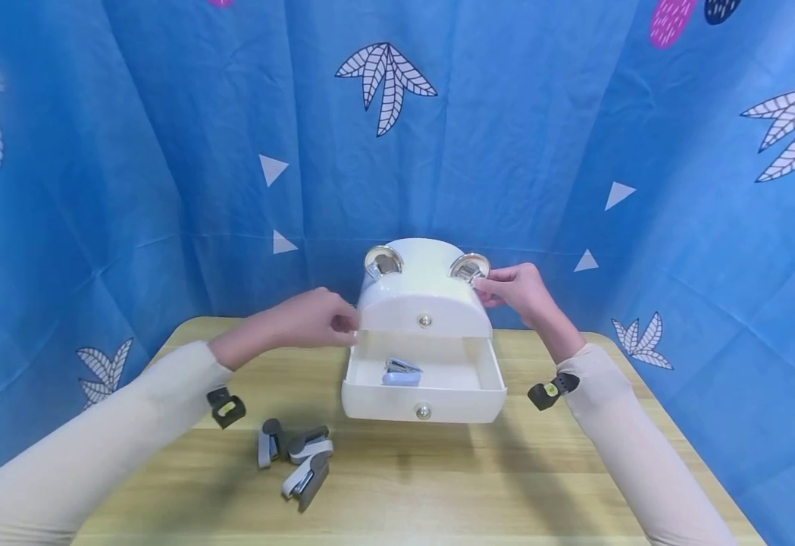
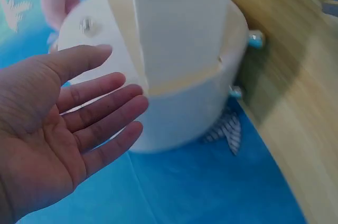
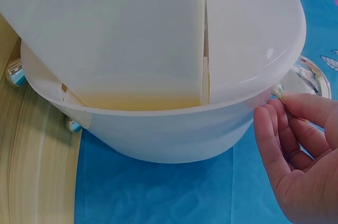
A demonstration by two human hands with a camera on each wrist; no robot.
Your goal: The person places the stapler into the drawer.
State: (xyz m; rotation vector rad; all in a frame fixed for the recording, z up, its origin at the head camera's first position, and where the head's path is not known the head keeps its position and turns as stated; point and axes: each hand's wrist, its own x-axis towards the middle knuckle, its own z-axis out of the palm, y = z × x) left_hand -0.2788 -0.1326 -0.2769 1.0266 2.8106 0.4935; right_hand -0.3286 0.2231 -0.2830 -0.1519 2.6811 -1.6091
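A white two-drawer storage box (image 1: 424, 284) with shiny round ears stands on the table. Its lower drawer (image 1: 424, 403) is pulled out, and a small blue stapler (image 1: 402, 373) lies inside. My right hand (image 1: 516, 288) is at the box's right side; in the right wrist view its thumb and forefinger pinch the small stem at the base of the right ear (image 3: 311, 78). My left hand (image 1: 308, 317) hovers by the left side of the box. The left wrist view shows its fingers (image 2: 108, 108) loosely extended, holding nothing.
Three grey staplers (image 1: 308, 478) lie close together on the wooden table (image 1: 404, 493), left of the drawer and nearer to me. Blue patterned curtain (image 1: 233, 152) hangs behind the box and along both sides.
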